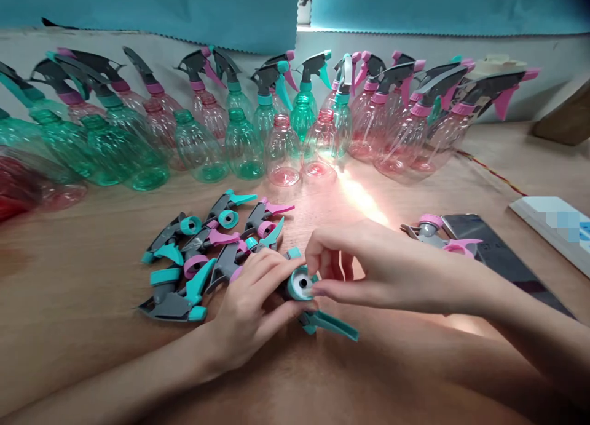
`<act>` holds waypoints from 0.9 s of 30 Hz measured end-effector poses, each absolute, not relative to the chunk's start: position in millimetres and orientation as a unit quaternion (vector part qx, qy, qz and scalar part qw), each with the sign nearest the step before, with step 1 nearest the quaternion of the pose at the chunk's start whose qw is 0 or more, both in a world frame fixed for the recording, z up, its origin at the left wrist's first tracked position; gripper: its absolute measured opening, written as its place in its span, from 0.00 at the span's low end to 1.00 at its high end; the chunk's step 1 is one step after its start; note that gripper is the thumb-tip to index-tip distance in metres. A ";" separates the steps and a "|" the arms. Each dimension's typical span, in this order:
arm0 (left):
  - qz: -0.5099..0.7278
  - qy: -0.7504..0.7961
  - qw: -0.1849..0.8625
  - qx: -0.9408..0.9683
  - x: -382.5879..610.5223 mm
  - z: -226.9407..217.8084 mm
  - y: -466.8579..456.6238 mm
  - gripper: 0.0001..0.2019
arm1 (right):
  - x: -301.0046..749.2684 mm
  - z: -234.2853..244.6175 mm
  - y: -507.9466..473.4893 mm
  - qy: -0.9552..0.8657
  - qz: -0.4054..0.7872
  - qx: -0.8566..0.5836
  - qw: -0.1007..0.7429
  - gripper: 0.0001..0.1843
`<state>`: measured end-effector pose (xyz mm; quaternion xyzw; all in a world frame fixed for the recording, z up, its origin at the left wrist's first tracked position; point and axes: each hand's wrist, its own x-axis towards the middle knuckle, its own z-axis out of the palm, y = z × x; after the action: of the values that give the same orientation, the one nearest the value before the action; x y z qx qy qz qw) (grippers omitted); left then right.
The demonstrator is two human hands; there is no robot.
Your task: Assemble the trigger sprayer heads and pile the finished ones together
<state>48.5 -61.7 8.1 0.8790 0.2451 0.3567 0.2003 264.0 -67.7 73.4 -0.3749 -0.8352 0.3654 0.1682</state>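
Note:
My left hand is closed around a trigger spray head with a turquoise trigger and collar. The collar's open end faces up toward me, showing a white ring with a dark hole in it. At the collar's right rim, my right hand has its thumb and forefinger brought together in a pinch. Whether a small part sits between those fingertips is hidden. Left of my hands lies a group of loose spray heads, among them a turquoise one and a pink one, partly covered by my left hand.
Rows of clear bottles stand along the back, some open like the green bottle, others with spray heads, like the pink bottle. Right of my hands are a phone, a pink spray head beside it and a white power strip.

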 end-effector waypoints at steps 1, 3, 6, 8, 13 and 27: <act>0.357 0.240 0.197 0.881 47.8 7.0 -61.8 0.11 | 262.4 71.6 -68.6 -0.831 0.376 -0.378 0.159 0.03; 0.361 0.227 0.183 0.886 46.4 4.6 -62.0 0.13 | 261.1 69.0 -68.9 -0.817 0.411 -0.378 0.145 0.05; 0.375 0.196 0.150 0.894 44.9 1.3 -62.1 0.16 | 261.8 67.2 -67.2 -0.784 0.475 -0.374 0.138 0.09; 0.383 0.182 0.131 0.896 44.4 0.3 -62.5 0.17 | 262.6 66.4 -66.1 -0.768 0.500 -0.375 0.139 0.11; 0.369 0.154 0.101 0.911 45.1 0.8 -65.0 0.22 | 262.7 67.3 -66.8 -0.787 0.477 -0.371 0.128 0.13; 0.386 0.156 0.085 0.905 46.8 0.5 -67.0 0.17 | 249.6 64.3 -76.5 -0.774 0.477 -0.387 0.150 0.17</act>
<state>46.8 -67.0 0.5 0.9053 0.1558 0.3860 0.0847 249.6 -76.5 64.3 -0.3873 -0.7744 0.4774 0.1497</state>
